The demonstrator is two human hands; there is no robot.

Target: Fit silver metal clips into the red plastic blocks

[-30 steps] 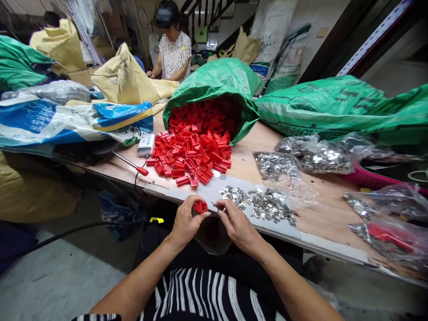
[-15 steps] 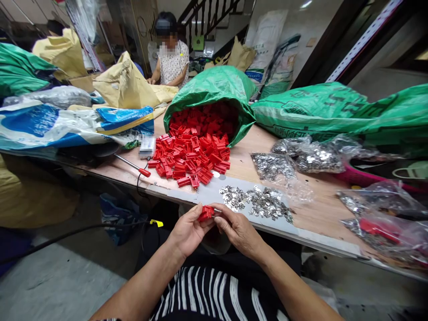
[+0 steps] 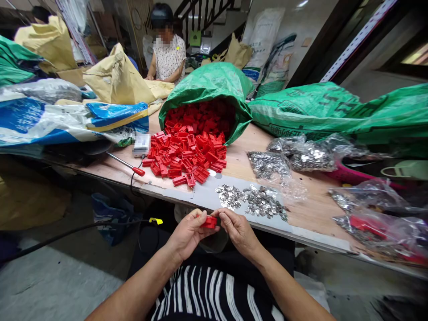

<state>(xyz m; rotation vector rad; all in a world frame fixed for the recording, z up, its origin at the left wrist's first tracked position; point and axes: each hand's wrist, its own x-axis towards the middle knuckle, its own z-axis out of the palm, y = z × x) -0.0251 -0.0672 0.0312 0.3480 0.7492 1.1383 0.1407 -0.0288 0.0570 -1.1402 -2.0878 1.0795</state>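
Note:
My left hand [image 3: 189,232] is closed around a red plastic housing [image 3: 210,222], held just in front of the table edge. Close against its right end is my right hand [image 3: 236,229], thumb and forefinger pinched together; whatever sits between those fingertips is too small to make out. Beyond the hands, two small piles of flat metal pieces, a shinier one [image 3: 230,197] and a darker one [image 3: 265,203], lie on a grey sheet [image 3: 200,199]. A heap of similar red housings [image 3: 187,156] spills out of a green woven sack [image 3: 214,80].
Plastic bags of metal parts [image 3: 312,156] lie on the right of the table beside a pink basket [image 3: 351,173]. A red-handled tool [image 3: 129,165] rests near the left edge. More sacks [image 3: 334,109] line the back. A co-worker [image 3: 167,53] sits across the table.
The red housing has turned in my left hand and now lies more level. My right fingertips have drawn slightly away from it. The whole view has shifted a little.

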